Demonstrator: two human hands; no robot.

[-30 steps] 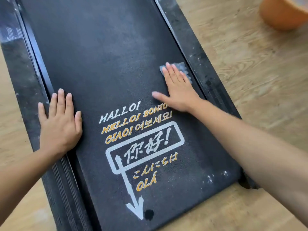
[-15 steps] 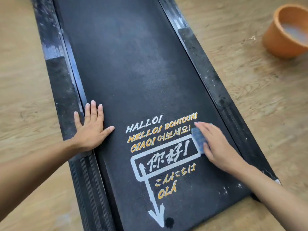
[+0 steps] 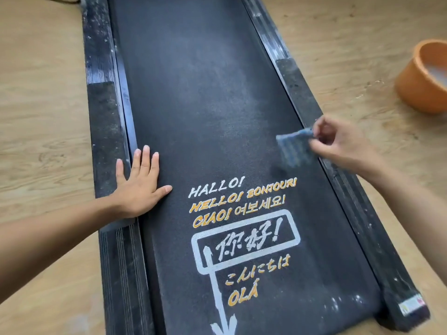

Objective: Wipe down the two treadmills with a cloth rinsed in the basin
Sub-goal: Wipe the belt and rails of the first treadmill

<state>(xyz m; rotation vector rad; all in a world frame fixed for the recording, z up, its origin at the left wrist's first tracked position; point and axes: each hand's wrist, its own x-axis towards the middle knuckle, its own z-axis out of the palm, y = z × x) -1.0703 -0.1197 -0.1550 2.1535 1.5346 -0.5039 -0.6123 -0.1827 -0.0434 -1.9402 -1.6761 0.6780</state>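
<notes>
A black treadmill belt [image 3: 205, 105] with white and orange greeting lettering runs up the middle of the head view, between two dusty side rails. My left hand [image 3: 140, 184] lies flat, fingers straight, across the belt's left edge and the left rail [image 3: 104, 122]. My right hand [image 3: 343, 143] hovers over the belt's right edge and pinches a small blue-grey cloth [image 3: 294, 148] by its top, so that the cloth hangs just above the belt. The orange basin [image 3: 418, 85] stands on the floor at the right with pale water inside.
Wooden floor [image 3: 43, 105] lies on both sides of the treadmill. The right rail [image 3: 297, 93] carries white specks and dust. A small sticker [image 3: 411, 304] marks the near right corner of the frame. A dark cable shows at the top left.
My right hand has lifted the cloth off the lettering and moved it up and right to the belt's right edge, changing from a flat press to a pinch. The left hand stays planted.
</notes>
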